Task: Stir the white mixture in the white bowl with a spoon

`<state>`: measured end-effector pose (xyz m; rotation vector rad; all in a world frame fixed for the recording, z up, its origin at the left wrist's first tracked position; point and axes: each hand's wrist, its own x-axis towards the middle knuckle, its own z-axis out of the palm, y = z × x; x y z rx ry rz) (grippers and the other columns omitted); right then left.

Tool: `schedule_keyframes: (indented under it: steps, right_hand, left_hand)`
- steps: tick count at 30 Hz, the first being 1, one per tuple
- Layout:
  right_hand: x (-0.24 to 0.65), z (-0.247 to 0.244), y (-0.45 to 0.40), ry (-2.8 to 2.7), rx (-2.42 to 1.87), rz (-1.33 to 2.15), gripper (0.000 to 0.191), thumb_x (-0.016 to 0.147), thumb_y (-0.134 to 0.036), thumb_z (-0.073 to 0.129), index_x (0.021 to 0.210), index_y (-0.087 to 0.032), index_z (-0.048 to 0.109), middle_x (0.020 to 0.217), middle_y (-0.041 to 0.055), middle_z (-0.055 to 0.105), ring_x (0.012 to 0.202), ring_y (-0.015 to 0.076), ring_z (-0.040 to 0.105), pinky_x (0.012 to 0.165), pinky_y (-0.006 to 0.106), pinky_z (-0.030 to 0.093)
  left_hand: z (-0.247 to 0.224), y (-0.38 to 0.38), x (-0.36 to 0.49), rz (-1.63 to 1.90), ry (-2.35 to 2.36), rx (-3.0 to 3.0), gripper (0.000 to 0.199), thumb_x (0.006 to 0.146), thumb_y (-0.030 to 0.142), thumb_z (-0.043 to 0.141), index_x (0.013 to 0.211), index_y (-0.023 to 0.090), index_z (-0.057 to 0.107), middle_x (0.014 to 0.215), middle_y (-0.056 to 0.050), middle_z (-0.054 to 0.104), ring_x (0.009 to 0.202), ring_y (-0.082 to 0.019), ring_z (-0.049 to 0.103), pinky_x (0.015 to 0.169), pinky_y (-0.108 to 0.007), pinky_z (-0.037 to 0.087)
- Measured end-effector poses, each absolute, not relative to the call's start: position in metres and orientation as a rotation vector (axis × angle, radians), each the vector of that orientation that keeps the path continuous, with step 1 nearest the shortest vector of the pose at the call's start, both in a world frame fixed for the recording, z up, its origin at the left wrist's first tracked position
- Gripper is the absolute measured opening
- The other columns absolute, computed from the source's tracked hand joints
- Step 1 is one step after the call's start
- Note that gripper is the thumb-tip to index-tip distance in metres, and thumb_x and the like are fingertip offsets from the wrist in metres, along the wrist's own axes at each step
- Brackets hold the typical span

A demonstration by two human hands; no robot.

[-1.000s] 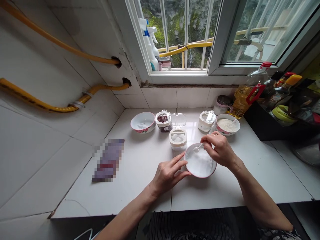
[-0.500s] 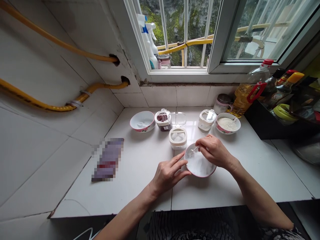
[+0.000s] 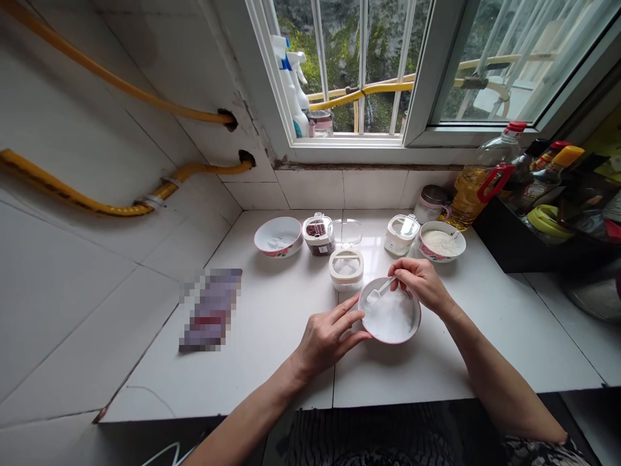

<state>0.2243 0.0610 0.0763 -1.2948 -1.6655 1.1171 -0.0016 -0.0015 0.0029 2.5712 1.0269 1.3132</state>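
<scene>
A bowl (image 3: 392, 339) of white, fine-grained stuff stands on the white tiled counter near its front. My left hand (image 3: 334, 333) is closed on the bowl's left side, thumb low and fingers along the rim. Over the bowl's far right edge, my right hand (image 3: 418, 283) pinches the handle of a small white spoon (image 3: 380, 291). The spoon's head is inside the bowl at the upper left, by the white stuff. Just behind the bowl sits a small jar (image 3: 346, 278) with its clear lid (image 3: 347, 232) flipped up.
Farther back are an almost bare bowl (image 3: 278, 237), a jar of dark red contents (image 3: 319, 236), a lidded jar (image 3: 402, 234) and a bowl of pale powder (image 3: 442, 243). An oil bottle (image 3: 473, 188) and a black box (image 3: 504, 239) of bottles stand right. A pixelated packet (image 3: 211, 314) lies left.
My right hand has shifted slightly right and drawn back from over the bowl, so more of the spoon shows. My left hand stays on the bowl. The view has moved slightly.
</scene>
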Motion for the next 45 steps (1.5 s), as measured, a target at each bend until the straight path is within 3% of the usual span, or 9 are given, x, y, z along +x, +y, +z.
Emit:
schedule_keyframes:
  steps: [9,17,25,29,31,34,39,45]
  right_hand:
    - [0.228,0.075,0.07,-1.402,-1.228,1.348,0.014,0.066,-0.029,0.06,0.066,-0.016,0.066,0.051,0.0028,0.066,0.047,0.0127,0.05,0.05,0.026,0.04]
    - [0.222,0.075,0.071,-1.308,-1.137,1.271,0.017,0.073,-0.032,0.062,0.074,-0.016,0.067,0.061,0.0046,0.068,0.054,0.014,0.056,0.056,0.029,0.046]
    - [0.201,0.064,0.058,-1.623,-1.016,0.657,0.015,0.094,-0.025,0.049,0.097,-0.02,0.063,0.083,0.0056,0.073,0.074,0.0183,0.067,0.072,0.035,0.051]
    - [0.199,0.059,0.057,-2.049,-0.881,0.186,0.022,0.095,-0.012,0.043,0.098,-0.019,0.064,0.088,0.0069,0.076,0.075,0.0189,0.067,0.085,0.04,0.045]
    - [0.2,0.06,0.057,-2.095,-0.838,0.107,0.023,0.095,-0.01,0.042,0.099,-0.019,0.063,0.089,0.0068,0.076,0.072,0.0182,0.067,0.086,0.04,0.044]
    - [0.208,0.068,0.055,-1.972,-0.898,0.246,0.018,0.095,-0.015,0.046,0.098,-0.02,0.063,0.083,0.0052,0.075,0.073,0.0188,0.067,0.085,0.04,0.046]
    - [0.226,0.083,0.052,-1.925,-1.019,0.616,0.016,0.091,-0.018,0.048,0.087,-0.019,0.064,0.065,0.0016,0.068,0.066,0.018,0.063,0.07,0.033,0.048]
    - [0.223,0.075,0.051,-2.322,-0.959,0.456,0.021,0.086,-0.006,0.046,0.086,-0.017,0.063,0.067,0.0015,0.07,0.061,0.0151,0.059,0.078,0.034,0.045]
  left_hand:
    - [0.002,-0.001,-0.002,1.304,1.012,2.562,0.027,0.093,0.041,0.063,0.101,0.015,0.065,0.115,-0.018,0.072,0.062,-0.014,0.073,0.057,-0.023,0.06]
    - [0.002,-0.001,-0.001,1.3,1.011,2.555,0.028,0.093,0.042,0.062,0.099,0.014,0.065,0.115,-0.018,0.072,0.053,-0.01,0.068,0.055,-0.022,0.058]
    - [0.001,-0.001,-0.001,1.306,1.011,2.562,0.028,0.093,0.041,0.062,0.1,0.014,0.065,0.114,-0.018,0.072,0.054,-0.01,0.068,0.055,-0.022,0.059]
    - [0.001,-0.001,-0.001,1.302,1.021,2.568,0.028,0.094,0.041,0.062,0.101,0.015,0.066,0.114,-0.018,0.073,0.058,-0.012,0.07,0.056,-0.023,0.06]
    - [0.002,-0.001,-0.001,1.313,1.012,2.562,0.028,0.093,0.041,0.062,0.101,0.015,0.065,0.114,-0.018,0.073,0.055,-0.011,0.069,0.055,-0.022,0.059]
    - [0.002,-0.002,-0.002,1.319,1.002,2.548,0.027,0.093,0.04,0.063,0.102,0.015,0.065,0.115,-0.018,0.072,0.053,-0.01,0.068,0.055,-0.022,0.059]
    - [0.001,-0.002,-0.002,1.291,1.02,2.541,0.027,0.092,0.041,0.064,0.101,0.016,0.065,0.116,-0.017,0.072,0.053,-0.01,0.068,0.057,-0.022,0.059]
    - [0.001,-0.002,-0.003,1.287,1.017,2.558,0.027,0.093,0.04,0.063,0.102,0.015,0.065,0.114,-0.018,0.073,0.055,-0.01,0.068,0.055,-0.022,0.058]
